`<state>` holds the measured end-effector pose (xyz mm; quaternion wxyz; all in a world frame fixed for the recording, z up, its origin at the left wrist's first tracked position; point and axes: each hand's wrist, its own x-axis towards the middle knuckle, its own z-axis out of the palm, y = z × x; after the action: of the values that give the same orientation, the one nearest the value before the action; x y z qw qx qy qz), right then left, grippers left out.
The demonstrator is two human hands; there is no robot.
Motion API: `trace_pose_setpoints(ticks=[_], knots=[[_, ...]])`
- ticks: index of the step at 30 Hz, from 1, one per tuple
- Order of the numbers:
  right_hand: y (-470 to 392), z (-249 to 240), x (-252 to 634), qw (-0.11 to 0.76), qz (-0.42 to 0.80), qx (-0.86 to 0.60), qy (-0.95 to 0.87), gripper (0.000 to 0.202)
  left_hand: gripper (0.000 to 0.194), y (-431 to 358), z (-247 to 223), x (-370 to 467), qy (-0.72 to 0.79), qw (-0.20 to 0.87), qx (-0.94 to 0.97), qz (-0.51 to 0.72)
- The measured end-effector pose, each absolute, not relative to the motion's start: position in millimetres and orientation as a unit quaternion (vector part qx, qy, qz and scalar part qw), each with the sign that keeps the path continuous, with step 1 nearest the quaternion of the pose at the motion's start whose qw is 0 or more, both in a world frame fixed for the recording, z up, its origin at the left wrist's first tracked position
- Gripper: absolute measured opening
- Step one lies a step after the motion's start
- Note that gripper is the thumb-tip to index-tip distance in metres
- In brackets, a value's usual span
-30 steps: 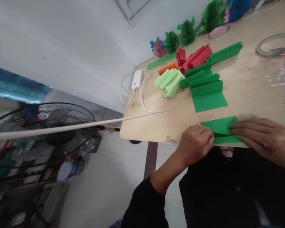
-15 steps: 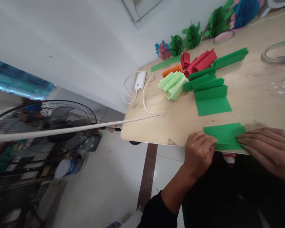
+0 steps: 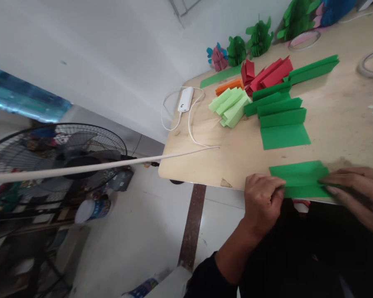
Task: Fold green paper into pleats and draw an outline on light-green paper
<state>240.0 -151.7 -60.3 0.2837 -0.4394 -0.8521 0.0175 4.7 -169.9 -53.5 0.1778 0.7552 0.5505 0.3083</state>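
A creased green paper [image 3: 301, 178] lies at the table's front edge between my hands. My left hand [image 3: 262, 200] is closed on its left end, thumb and curled fingers pinching it. At the right end, my right hand [image 3: 357, 190] grips the paper between thumb and fingers. Just beyond is a pleated green paper strip [image 3: 284, 134]. Folded light green paper [image 3: 231, 105], red paper [image 3: 269, 76] and an orange piece [image 3: 229, 87] lie farther back, with another folded green strip [image 3: 313, 70] to their right.
A white power bank [image 3: 185, 99] with a cable sits at the table's left side; the cable stretches left past a black fan [image 3: 81, 165]. Paper figures [image 3: 237, 51] line the wall. Tape rolls [image 3: 371, 74] lie at the right.
The view has shifted slightly. My right hand's thumb and fingers have parted a little at the paper's right end, and the paper's front fold looks more opened.
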Motion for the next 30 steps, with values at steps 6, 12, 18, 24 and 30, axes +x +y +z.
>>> trace_pose_setpoints(ticks=[6, 12, 18, 24, 30], knots=[[-155.3, -61.3, 240.8, 0.296, 0.038, -0.434, -0.85, 0.026, 0.015, -170.4, -53.2, 3.8, 0.536, 0.2, 0.753, 0.324], [-155.3, -58.4, 240.1, 0.301, 0.022, -0.426, -0.853, 0.033, 0.013, -171.0, -54.4, 3.6, 0.519, 0.199, 0.745, 0.369], [-154.7, -57.7, 239.2, 0.299, 0.003, -0.41, -0.861, 0.035, 0.016, -171.2, -51.4, 4.0, 0.522, 0.215, 0.752, 0.34], [-154.7, -58.7, 240.6, 0.301, 0.005, -0.4, -0.866, 0.038, 0.021, -171.6, -51.9, 4.3, 0.511, 0.214, 0.755, 0.35], [-155.1, -62.4, 241.0, 0.307, 0.001, -0.402, -0.863, 0.036, 0.026, -171.4, -54.0, 5.6, 0.492, 0.199, 0.752, 0.391]])
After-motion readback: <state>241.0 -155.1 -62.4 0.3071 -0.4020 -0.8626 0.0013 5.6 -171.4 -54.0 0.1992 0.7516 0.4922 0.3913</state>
